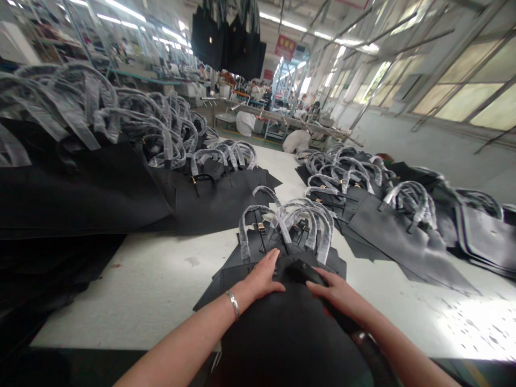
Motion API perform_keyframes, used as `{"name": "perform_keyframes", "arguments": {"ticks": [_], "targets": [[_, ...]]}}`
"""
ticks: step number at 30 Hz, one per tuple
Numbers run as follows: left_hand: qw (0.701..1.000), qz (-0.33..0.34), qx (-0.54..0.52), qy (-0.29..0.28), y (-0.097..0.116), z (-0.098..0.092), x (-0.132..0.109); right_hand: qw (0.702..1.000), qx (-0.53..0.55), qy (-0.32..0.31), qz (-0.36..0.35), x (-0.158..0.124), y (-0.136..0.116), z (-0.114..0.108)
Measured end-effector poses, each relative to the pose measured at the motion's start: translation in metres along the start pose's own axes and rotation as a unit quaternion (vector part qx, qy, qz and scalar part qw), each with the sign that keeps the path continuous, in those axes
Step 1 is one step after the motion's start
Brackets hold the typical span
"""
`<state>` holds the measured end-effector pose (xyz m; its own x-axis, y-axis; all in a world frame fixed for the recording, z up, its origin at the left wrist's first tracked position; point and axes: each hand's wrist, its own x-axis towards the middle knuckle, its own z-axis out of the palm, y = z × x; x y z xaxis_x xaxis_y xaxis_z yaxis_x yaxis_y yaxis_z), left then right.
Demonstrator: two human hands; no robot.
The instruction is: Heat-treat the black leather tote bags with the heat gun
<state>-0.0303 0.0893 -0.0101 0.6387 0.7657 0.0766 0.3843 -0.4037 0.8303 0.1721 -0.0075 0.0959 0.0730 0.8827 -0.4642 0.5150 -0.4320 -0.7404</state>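
Observation:
A black leather-like bag lies in front of me, its near part hanging toward my body. My left hand rests flat on its upper part, fingers stretched out and thumb apart. My right hand is closed around a black, smooth, curved piece; whether it is a tool or part of the bag I cannot tell. Just beyond my hands lie more black bag panels, with plastic-wrapped handles standing up in loops. A strap with a gold-coloured buckle shows there.
A white table carries a large heap of black bags on the left and another heap on the right. Several black bags hang overhead. Metal rails and workbenches stand beyond, with people farther back.

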Motion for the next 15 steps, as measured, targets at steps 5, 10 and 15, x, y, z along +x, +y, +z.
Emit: {"name": "perform_keyframes", "arguments": {"ticks": [5,10,15], "targets": [[0.996,0.012,0.029,0.078,0.011,0.002,-0.026,0.994,-0.016,0.091,-0.058,-0.006,-0.016,0.003],[0.981,-0.001,0.152,0.124,0.03,0.01,-0.091,0.999,0.004,-0.027,-0.023,-0.018,-0.014,0.009],[0.981,0.03,0.171,0.09,0.021,0.019,-0.12,0.994,0.02,-0.111,0.007,0.0,-0.019,0.031]]}}
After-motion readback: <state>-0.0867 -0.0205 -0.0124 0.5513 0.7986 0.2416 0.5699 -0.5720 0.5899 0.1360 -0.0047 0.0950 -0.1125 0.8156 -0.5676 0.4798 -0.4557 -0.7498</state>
